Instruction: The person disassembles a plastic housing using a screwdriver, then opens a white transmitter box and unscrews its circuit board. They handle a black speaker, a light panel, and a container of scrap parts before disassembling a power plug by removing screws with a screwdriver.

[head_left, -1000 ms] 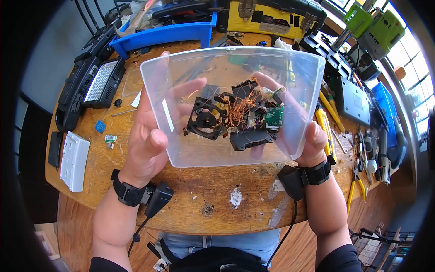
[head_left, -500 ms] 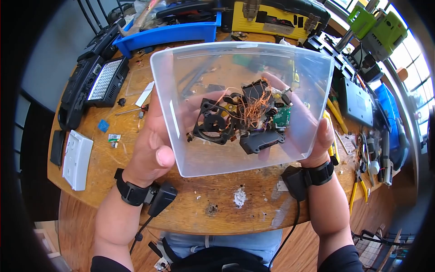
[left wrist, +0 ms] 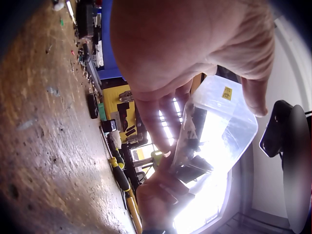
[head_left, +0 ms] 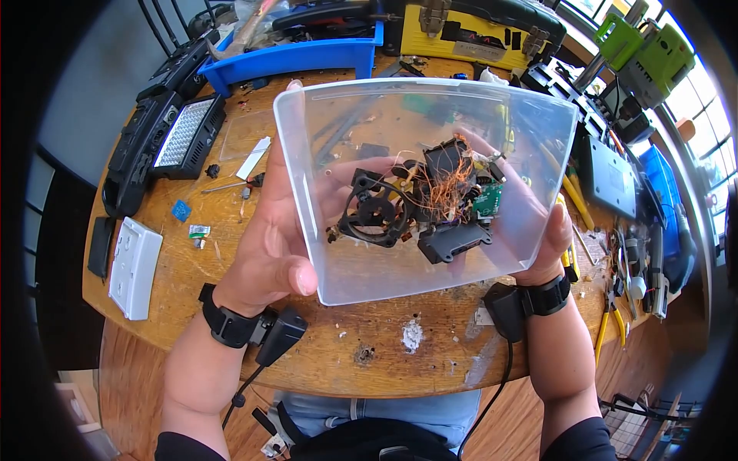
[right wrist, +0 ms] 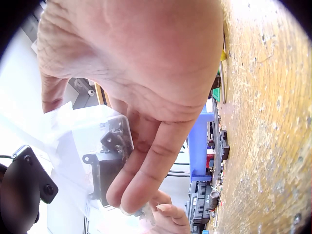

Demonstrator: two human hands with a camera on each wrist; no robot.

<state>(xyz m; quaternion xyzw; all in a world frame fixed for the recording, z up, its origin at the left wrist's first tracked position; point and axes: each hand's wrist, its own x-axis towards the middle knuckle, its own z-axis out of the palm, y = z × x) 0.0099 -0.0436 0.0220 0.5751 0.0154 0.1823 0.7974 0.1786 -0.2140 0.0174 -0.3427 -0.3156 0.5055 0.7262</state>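
Observation:
A clear plastic box [head_left: 361,278] is held up over the workbench, its open side facing me. My left hand [head_left: 265,250] holds its left side, with the thumb by the near left corner and the fingers underneath. From the right, my right hand [head_left: 547,250] grips the wall with its thumb, its fingers spread beneath the base. Inside lie a black fan frame [head_left: 377,211], tangled copper wire [head_left: 447,190], a green circuit board [head_left: 487,201] and a black plastic housing [head_left: 457,243]. A yellow label [left wrist: 227,93] shows on the box in the left wrist view.
A blue tray [head_left: 296,63] and a yellow toolbox [head_left: 469,34] stand at the back. Left are an LED light panel [head_left: 187,137], a screwdriver [head_left: 234,184] and a white plastic case [head_left: 137,269]. Yellow-handled pliers [head_left: 609,323] and a green drill press [head_left: 653,61] are on the right.
The box has shifted rightward in the head view, and its left side now sits lower. Both hands keep hold of it. The scene behind has slid slightly right too.

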